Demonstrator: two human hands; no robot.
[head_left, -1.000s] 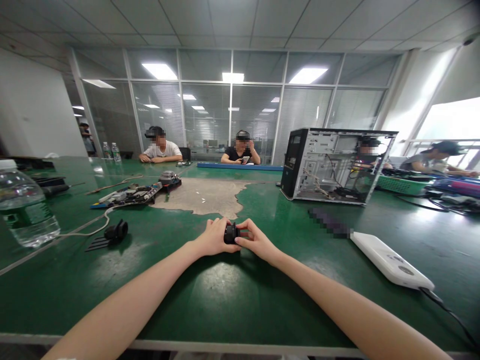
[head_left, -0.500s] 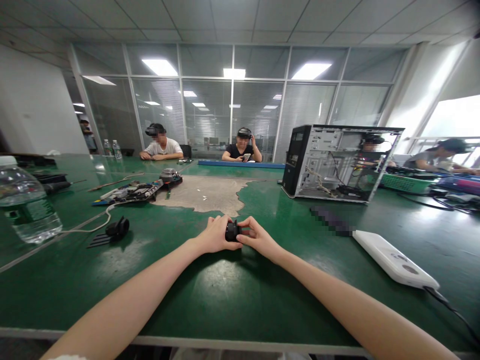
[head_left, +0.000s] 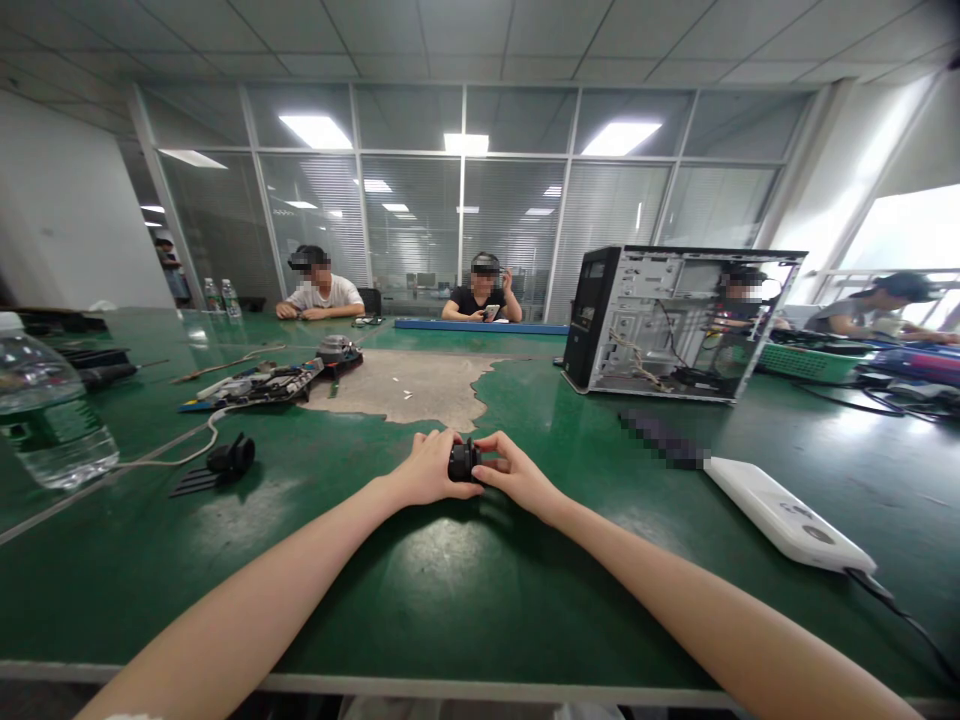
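Between both hands, above the green tabletop, is a small black cylindrical part [head_left: 460,461] with a wider rim on its right side; its exact kind is unclear. My left hand [head_left: 433,468] is closed around its left side, thumb below and fingers over the top. From the right, the fingertips of my right hand [head_left: 510,473] pinch the rim. To the left, a black clip-like piece [head_left: 231,456] with a ring and flat prongs lies on the table.
An open computer case [head_left: 675,330] stands at right, behind a white power strip [head_left: 787,515] with a cord. A circuit board [head_left: 259,385] and a water bottle [head_left: 52,420] are at left. Two people sit across the table [head_left: 442,620]; another works near a green basket [head_left: 814,362].
The view has shifted very slightly, moving the scene a little to the left. Both hands keep their hold on the black cylindrical part, with hardly any visible finger movement.
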